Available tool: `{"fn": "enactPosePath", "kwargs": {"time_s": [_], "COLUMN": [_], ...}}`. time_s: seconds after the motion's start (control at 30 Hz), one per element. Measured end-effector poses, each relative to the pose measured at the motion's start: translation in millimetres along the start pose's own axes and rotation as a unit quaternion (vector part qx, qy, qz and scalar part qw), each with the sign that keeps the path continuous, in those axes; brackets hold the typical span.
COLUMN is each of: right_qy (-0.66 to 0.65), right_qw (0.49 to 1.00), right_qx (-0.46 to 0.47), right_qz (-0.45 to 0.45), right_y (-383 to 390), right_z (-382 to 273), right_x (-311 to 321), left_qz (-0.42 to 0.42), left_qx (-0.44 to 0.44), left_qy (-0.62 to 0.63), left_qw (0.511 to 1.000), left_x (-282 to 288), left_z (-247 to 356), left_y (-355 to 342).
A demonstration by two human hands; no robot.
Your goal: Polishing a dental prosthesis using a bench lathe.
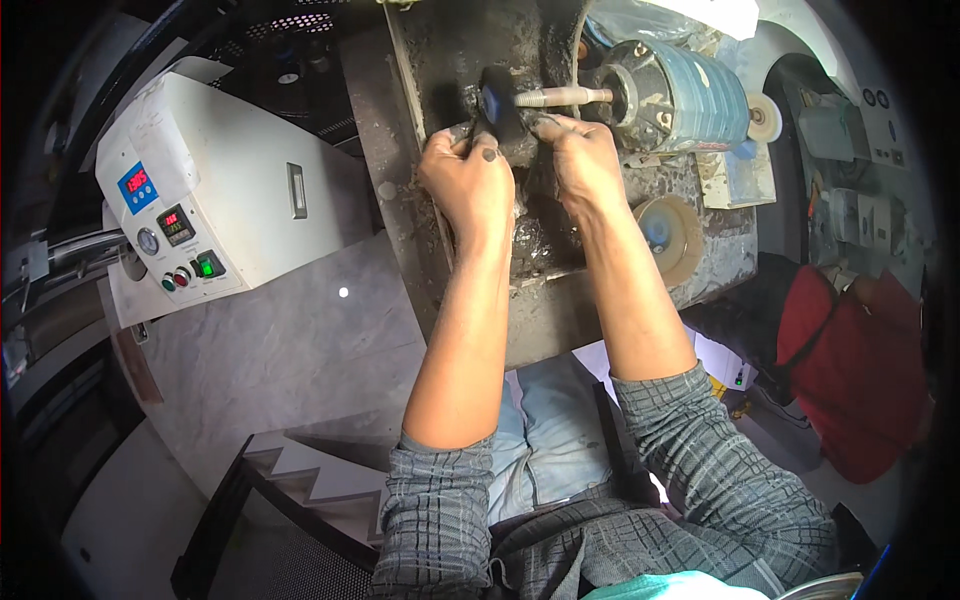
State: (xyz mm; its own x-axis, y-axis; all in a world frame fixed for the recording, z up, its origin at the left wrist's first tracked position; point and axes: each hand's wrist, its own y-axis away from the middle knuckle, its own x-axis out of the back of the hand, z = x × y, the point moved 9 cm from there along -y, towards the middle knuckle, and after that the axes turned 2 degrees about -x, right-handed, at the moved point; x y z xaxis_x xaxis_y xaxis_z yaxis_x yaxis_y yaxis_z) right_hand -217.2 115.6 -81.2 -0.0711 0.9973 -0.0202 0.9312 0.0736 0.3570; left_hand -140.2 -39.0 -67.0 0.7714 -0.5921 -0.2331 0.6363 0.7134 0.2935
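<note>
A dark polishing wheel with a blue middle (492, 102) sits on the tapered spindle (555, 96) of a bench motor (675, 98), inside a grimy dark-lined housing (402, 60). My left hand (470, 175) is closed just below and left of the wheel, its fingertips blackened. On the other side, my right hand (582, 162) is pinched beneath the spindle, beside the wheel. Whatever is between the fingers of either hand is hidden or too small to make out.
At left stands a white machine (240, 170) with displays, gauge and switches. A beige bowl (680, 235) rests right of my right forearm. A person in red (850, 370) is at far right. Black-framed furniture (220, 510) is at lower left.
</note>
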Motion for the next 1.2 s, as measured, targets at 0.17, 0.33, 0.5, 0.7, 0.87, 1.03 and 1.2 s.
{"fn": "enactPosePath", "kwargs": {"time_s": [0.17,0.33,0.5,0.7,0.87,1.03,1.2], "right_qy": [0.05,0.045,-0.001,-0.063,-0.008,-0.054,-0.084], "right_qw": [0.999,0.996,0.999,0.998,0.998,0.995,0.992], "right_qx": [-0.006,0.069,0.048,-0.009,-0.055,-0.081,-0.083], "right_qz": [-0.008,-0.021,-0.021,-0.012,0.0,0.021,0.044], "right_y": [20,26,9,-3,13,26,6], "right_z": [-9,-12,-7,-1,-2,-6,0], "right_x": [-8,-3,-3,-4,-4,-10,1], "left_qz": [-0.045,-0.076,-0.034,0.006,0.017,-0.001,0.037], "left_qx": [-0.032,-0.09,-0.023,0.05,0.06,0.056,0.098], "left_qy": [0.026,0.053,0.113,0.127,0.12,0.101,0.105], "left_qw": [0.998,0.992,0.993,0.991,0.991,0.993,0.989], "left_x": [9,4,4,4,13,15,3], "left_z": [2,6,-3,-15,-10,-4,-13], "left_y": [3,17,7,-6,0,2,9]}}
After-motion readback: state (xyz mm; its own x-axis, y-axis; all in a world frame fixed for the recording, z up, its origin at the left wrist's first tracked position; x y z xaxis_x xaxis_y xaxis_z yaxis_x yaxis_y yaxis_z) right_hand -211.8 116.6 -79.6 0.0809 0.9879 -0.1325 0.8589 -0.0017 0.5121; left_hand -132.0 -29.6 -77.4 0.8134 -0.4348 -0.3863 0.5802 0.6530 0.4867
